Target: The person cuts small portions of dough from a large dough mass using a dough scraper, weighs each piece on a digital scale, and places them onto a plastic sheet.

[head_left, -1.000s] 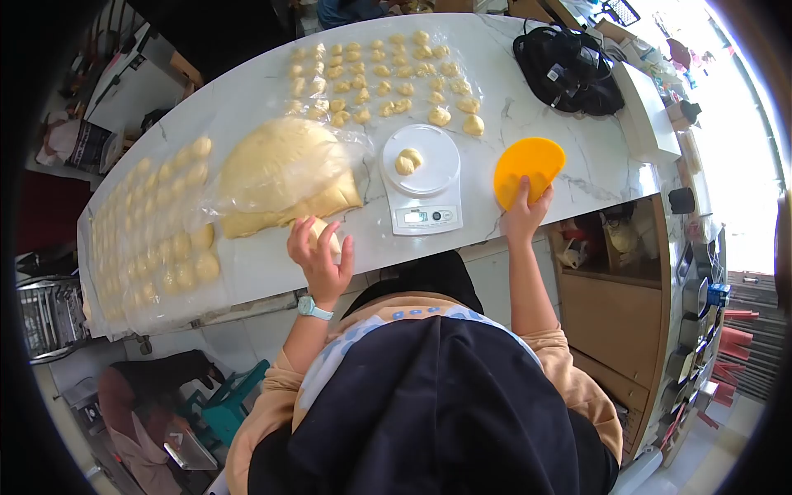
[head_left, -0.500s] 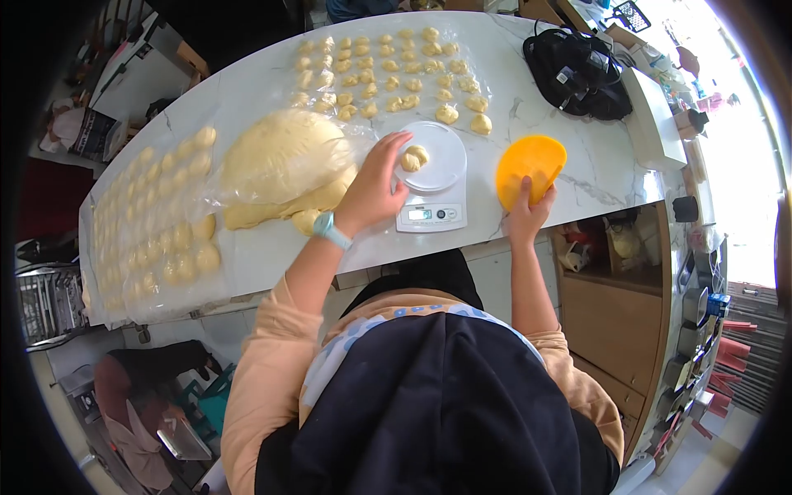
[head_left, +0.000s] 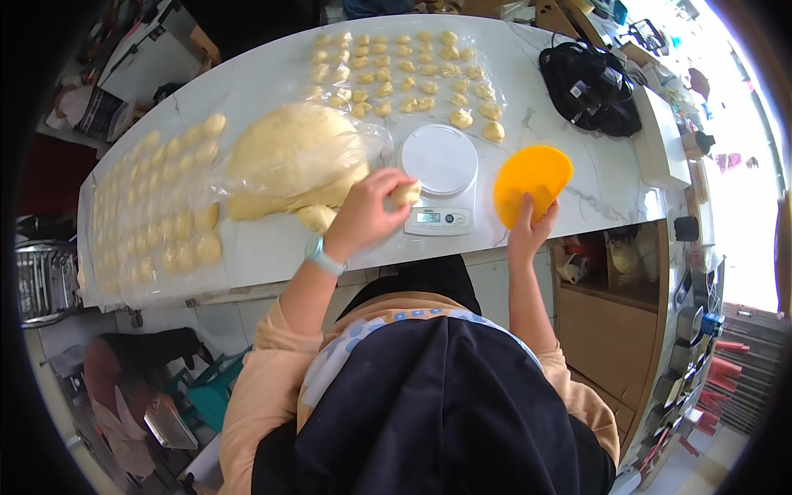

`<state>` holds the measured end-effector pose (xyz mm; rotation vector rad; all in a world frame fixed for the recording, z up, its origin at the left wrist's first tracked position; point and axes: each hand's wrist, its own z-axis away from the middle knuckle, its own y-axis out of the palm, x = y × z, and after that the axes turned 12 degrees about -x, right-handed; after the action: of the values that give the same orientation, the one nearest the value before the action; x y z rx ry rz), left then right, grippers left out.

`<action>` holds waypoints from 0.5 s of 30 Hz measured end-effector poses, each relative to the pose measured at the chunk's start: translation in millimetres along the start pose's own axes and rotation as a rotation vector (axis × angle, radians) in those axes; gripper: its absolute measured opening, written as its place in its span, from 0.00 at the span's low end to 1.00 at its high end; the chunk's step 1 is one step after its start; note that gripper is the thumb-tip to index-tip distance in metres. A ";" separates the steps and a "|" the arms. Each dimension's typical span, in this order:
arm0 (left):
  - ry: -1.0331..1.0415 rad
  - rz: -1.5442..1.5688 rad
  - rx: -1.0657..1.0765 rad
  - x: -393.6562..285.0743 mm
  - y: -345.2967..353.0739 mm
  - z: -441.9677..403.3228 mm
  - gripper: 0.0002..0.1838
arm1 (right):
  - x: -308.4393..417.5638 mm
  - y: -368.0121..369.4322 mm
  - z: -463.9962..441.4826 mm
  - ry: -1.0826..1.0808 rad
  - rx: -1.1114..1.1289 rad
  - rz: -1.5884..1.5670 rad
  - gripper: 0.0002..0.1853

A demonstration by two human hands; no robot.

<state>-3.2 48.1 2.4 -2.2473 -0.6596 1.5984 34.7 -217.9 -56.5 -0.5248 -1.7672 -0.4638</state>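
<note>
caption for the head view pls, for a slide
Left hand holds a dough piece beside the bare scale plate; right hand grips a yellow scraper.

Glossy, smooth, grey-veined counter (head_left: pixel 285 257) here, clear shiny plastic film (head_left: pixel 276 177), matt yellow plastic scraper (head_left: pixel 535 183), dark cloth apron (head_left: pixel 437 404).
</note>
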 end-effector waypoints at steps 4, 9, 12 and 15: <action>-0.197 -0.083 0.017 22.8 -3.7 75.0 0.15 | 63.3 26.2 38.7 -0.001 0.676 0.166 0.18; -0.057 -0.117 -0.084 26.4 0.9 91.5 0.14 | 100.0 80.0 58.6 -0.231 1.177 0.555 0.18; -0.080 -0.157 -0.091 30.1 0.9 93.1 0.15 | 82.2 85.4 85.9 -0.404 1.173 0.536 0.17; -0.339 -0.109 -0.075 7.4 -19.2 84.6 0.16 | 48.3 59.6 109.9 -0.448 1.006 0.380 0.18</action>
<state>-84.5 66.8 -22.3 -1.9648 -0.9248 1.9467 -28.9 -102.1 -34.3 -0.2182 -1.9841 0.8473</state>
